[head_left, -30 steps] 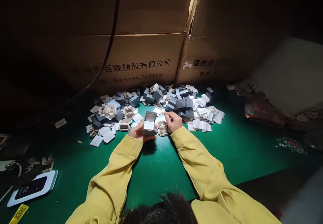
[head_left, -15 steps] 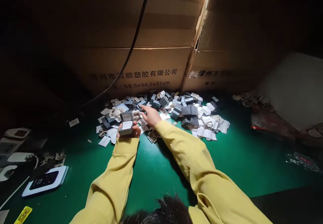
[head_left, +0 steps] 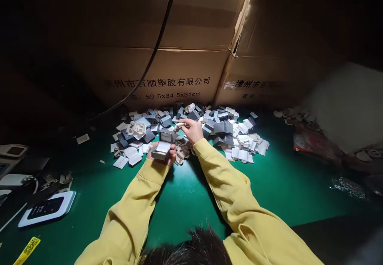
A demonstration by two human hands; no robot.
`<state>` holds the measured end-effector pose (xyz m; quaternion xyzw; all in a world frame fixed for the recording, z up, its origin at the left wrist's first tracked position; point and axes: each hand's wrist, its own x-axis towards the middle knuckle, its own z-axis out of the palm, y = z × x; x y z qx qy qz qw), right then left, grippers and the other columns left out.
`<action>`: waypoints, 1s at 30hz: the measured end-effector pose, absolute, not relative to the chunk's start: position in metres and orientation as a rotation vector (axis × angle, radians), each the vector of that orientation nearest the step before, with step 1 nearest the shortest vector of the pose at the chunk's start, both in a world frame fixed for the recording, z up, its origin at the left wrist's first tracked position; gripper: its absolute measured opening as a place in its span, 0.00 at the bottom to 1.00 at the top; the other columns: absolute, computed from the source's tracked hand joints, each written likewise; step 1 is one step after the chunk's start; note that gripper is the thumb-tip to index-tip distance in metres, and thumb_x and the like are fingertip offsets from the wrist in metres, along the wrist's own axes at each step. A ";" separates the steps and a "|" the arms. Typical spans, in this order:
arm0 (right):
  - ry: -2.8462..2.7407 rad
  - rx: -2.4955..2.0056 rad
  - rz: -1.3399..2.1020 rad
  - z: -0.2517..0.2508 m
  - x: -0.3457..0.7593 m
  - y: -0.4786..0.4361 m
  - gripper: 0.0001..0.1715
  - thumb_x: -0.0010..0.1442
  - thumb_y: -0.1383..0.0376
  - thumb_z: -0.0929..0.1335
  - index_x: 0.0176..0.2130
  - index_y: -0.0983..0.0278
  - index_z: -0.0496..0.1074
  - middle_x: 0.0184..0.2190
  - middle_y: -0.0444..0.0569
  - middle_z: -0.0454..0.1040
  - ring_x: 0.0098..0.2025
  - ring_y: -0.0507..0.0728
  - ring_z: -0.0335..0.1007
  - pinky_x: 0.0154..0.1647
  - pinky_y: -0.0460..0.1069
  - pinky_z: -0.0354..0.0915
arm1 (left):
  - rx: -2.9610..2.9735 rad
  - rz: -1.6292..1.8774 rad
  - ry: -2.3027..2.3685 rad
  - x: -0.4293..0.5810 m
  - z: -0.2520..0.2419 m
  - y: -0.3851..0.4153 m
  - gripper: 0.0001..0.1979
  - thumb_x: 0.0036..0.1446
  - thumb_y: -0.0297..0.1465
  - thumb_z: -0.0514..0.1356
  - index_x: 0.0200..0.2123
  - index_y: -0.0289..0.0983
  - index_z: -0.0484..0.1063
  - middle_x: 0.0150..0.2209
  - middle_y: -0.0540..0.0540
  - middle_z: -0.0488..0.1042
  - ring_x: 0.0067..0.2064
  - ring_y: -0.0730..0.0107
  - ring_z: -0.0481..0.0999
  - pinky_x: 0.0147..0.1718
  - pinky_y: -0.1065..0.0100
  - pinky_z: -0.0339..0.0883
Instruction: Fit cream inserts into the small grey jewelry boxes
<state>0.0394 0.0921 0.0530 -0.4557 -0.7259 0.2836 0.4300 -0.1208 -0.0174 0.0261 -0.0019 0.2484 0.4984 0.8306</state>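
Note:
My left hand (head_left: 171, 156) holds a small grey jewelry box (head_left: 159, 154) from below, its lid tipped back and a white lining inside. Just to the right and slightly higher, my right hand (head_left: 193, 130) pinches a small off-white piece (head_left: 179, 126) between thumb and fingers; its exact kind is hard to make out. Behind both hands spreads a pile of dark grey boxes (head_left: 224, 128) mixed with white folded papers (head_left: 245, 140). Some small beige pieces (head_left: 181, 153) lie below my right hand, close to the held box.
Large cardboard cartons (head_left: 167, 69) stand along the back of the green table (head_left: 191, 201). A black cable (head_left: 155, 46) hangs in front of them. At left lie a white device with a dark screen (head_left: 47, 209) and a yellow label strip (head_left: 27, 251). Plastic bags (head_left: 317, 143) are at right.
My right hand has drawn up and right from the pile and now has the off-white piece in its fingers. My left hand has carried the open box slightly rightward.

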 end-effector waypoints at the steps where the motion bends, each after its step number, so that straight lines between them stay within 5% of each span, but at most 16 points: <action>1: -1.743 -1.131 0.713 0.050 0.052 0.090 0.14 0.55 0.72 0.67 0.40 0.63 0.80 0.41 0.48 0.82 0.41 0.56 0.77 0.48 0.51 0.72 | 0.000 0.931 0.586 -0.112 0.024 -0.017 0.23 0.64 0.48 0.48 0.41 0.35 0.70 0.27 0.44 0.72 0.28 0.64 0.76 0.35 0.60 0.77; 6: -1.465 -1.220 0.711 0.021 0.106 0.073 0.10 0.52 0.66 0.67 0.36 0.63 0.76 0.35 0.47 0.80 0.37 0.56 0.75 0.44 0.51 0.72 | 0.070 0.818 0.726 -0.064 0.018 -0.025 0.27 0.69 0.45 0.43 0.41 0.31 0.74 0.34 0.36 0.79 0.43 0.44 0.82 0.57 0.35 0.65; 9: -1.377 -1.256 0.728 0.000 0.129 0.055 0.11 0.51 0.63 0.68 0.36 0.63 0.74 0.36 0.49 0.80 0.37 0.56 0.76 0.42 0.51 0.73 | 0.118 0.882 0.769 -0.052 0.015 -0.025 0.25 0.70 0.41 0.45 0.43 0.29 0.75 0.38 0.32 0.80 0.49 0.44 0.81 0.58 0.42 0.67; 13: -1.583 -1.292 0.683 -0.015 0.149 0.032 0.10 0.55 0.63 0.67 0.38 0.62 0.74 0.38 0.51 0.80 0.40 0.57 0.77 0.43 0.52 0.75 | 0.050 1.100 0.799 -0.061 0.013 -0.011 0.24 0.71 0.36 0.43 0.46 0.26 0.75 0.39 0.29 0.80 0.45 0.48 0.83 0.43 0.55 0.78; 17: -1.841 -1.290 0.624 -0.016 0.153 0.026 0.10 0.57 0.69 0.66 0.39 0.62 0.75 0.40 0.50 0.81 0.43 0.58 0.78 0.48 0.54 0.75 | 0.042 1.180 0.777 -0.079 0.012 -0.002 0.24 0.72 0.37 0.42 0.45 0.30 0.75 0.38 0.32 0.81 0.44 0.49 0.84 0.43 0.55 0.79; 26: -2.203 -1.181 0.511 -0.019 0.170 0.029 0.39 0.48 0.80 0.63 0.58 0.64 0.74 0.59 0.54 0.75 0.61 0.61 0.70 0.65 0.58 0.65 | 0.090 1.150 0.795 -0.083 0.011 -0.006 0.26 0.73 0.37 0.41 0.42 0.29 0.75 0.36 0.34 0.81 0.42 0.54 0.84 0.42 0.59 0.79; 30: -2.242 -1.306 0.502 -0.020 0.173 0.031 0.27 0.60 0.68 0.68 0.59 0.65 0.73 0.54 0.58 0.77 0.55 0.65 0.73 0.59 0.61 0.70 | 0.061 1.177 0.870 -0.075 0.016 -0.006 0.26 0.73 0.36 0.41 0.41 0.28 0.75 0.33 0.33 0.80 0.40 0.54 0.84 0.41 0.59 0.78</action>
